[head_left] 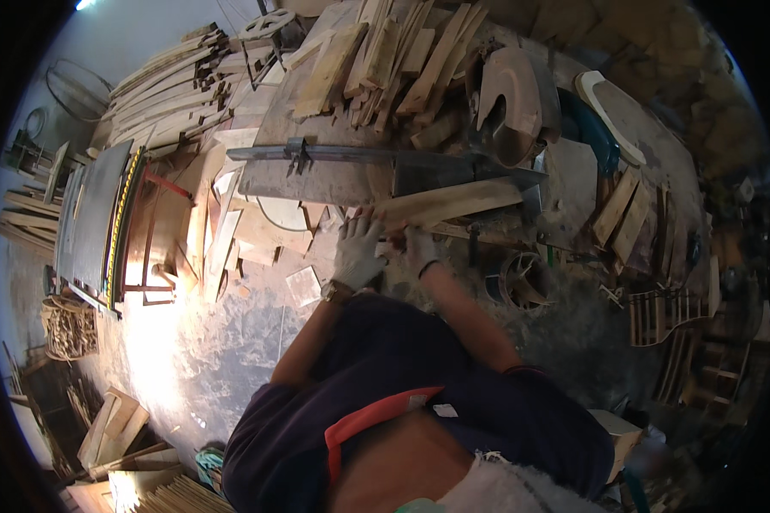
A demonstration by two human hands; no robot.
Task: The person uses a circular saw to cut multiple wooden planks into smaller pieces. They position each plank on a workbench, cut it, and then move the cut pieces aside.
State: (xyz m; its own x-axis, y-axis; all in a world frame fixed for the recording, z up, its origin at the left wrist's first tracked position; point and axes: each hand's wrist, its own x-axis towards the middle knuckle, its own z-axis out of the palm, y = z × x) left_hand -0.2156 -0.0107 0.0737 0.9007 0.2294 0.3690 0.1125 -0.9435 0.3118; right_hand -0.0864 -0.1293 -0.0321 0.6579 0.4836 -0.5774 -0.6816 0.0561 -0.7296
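My left hand, in a pale work glove with a watch at the wrist, lies with its fingers stretched out at the near left end of a long wooden plank. Close beside it is my right hand, also gloved, with a dark band at the wrist. Its fingers look bent inward below the plank's near edge; whatever they hold is too small and dim to make out. The plank rests slantwise on a machine table, in front of a long dark metal fence with a clamp-like slider.
Stacked boards cover the far bench, with more timber at far left. A curved wooden piece stands far right. Left is a flat panel on a red frame. A round metal drum sits right, offcuts on the floor.
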